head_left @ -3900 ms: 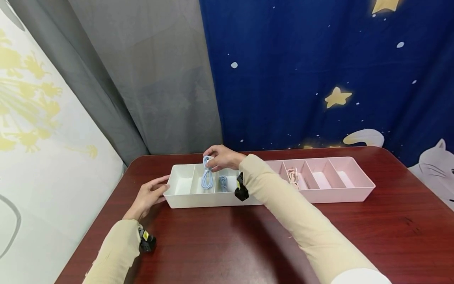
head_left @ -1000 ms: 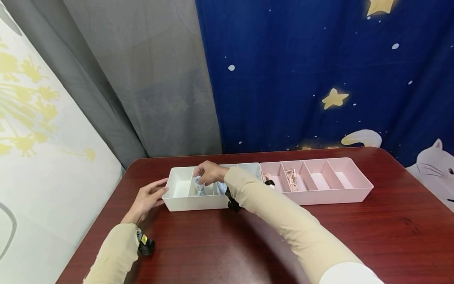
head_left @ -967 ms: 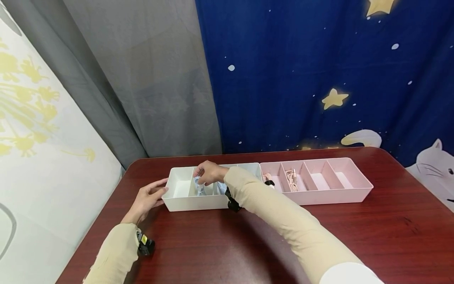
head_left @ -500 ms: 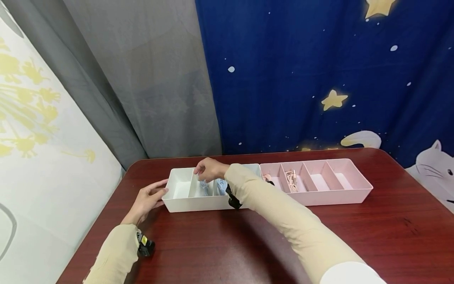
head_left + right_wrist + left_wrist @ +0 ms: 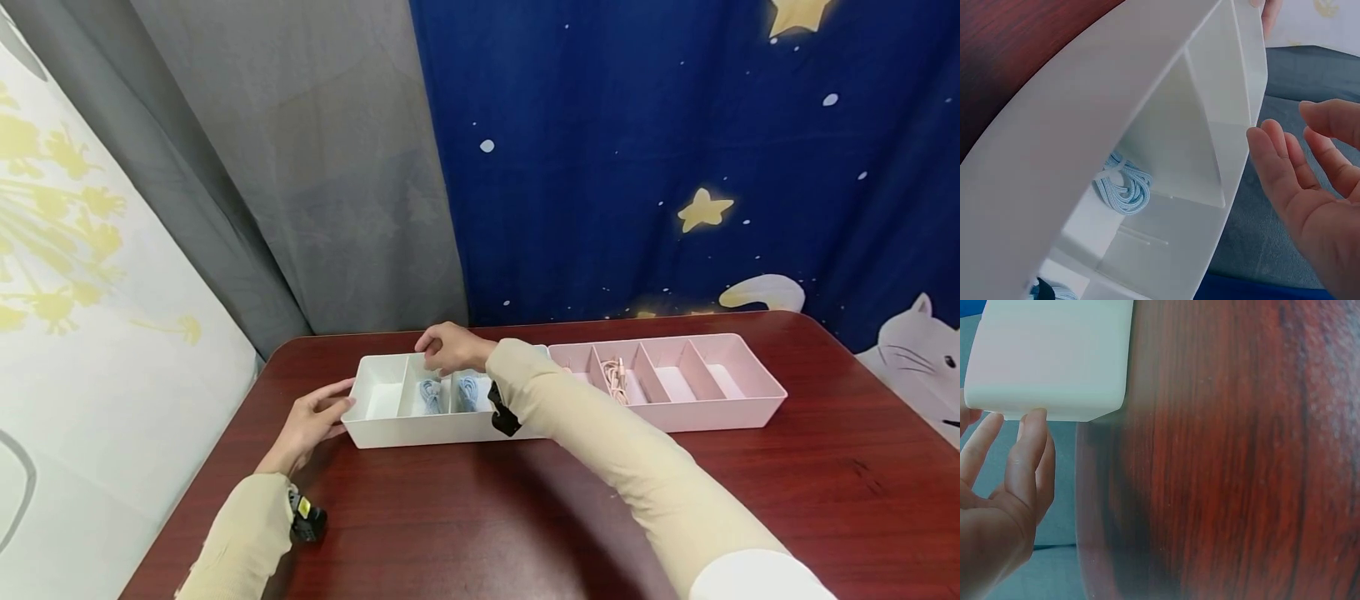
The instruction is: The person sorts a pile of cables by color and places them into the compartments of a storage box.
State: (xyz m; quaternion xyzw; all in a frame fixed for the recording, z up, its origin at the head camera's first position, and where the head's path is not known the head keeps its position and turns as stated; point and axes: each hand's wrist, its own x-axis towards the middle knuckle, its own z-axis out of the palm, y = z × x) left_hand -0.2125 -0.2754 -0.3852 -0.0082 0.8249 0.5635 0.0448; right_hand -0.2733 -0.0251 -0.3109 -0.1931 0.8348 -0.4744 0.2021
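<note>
My right hand (image 5: 453, 348) hovers over the back rim of a white divided organizer box (image 5: 420, 432), its fingers relaxed and holding nothing. Below it, a coiled light-blue cable (image 5: 431, 395) lies in the second compartment from the left. The right wrist view shows this cable (image 5: 1124, 190) bound with a pale tie. Another coiled blue cable (image 5: 468, 392) sits one compartment to the right. My left hand (image 5: 309, 423) rests its fingertips against the box's left end. In the left wrist view the fingers (image 5: 1027, 462) touch the end wall (image 5: 1054, 356).
Adjoining the white box on the right is a pink divided box (image 5: 720, 415). One of its compartments holds a coiled pinkish cable (image 5: 617, 382); my right sleeve (image 5: 592, 425) partly covers its left end. Both stand on a reddish-brown table (image 5: 420, 517), with curtains (image 5: 360, 192) behind.
My right hand lowered the blue cable into the second compartment, let it go, then rose slightly and shifted right. My left hand has stayed against the box's end.
</note>
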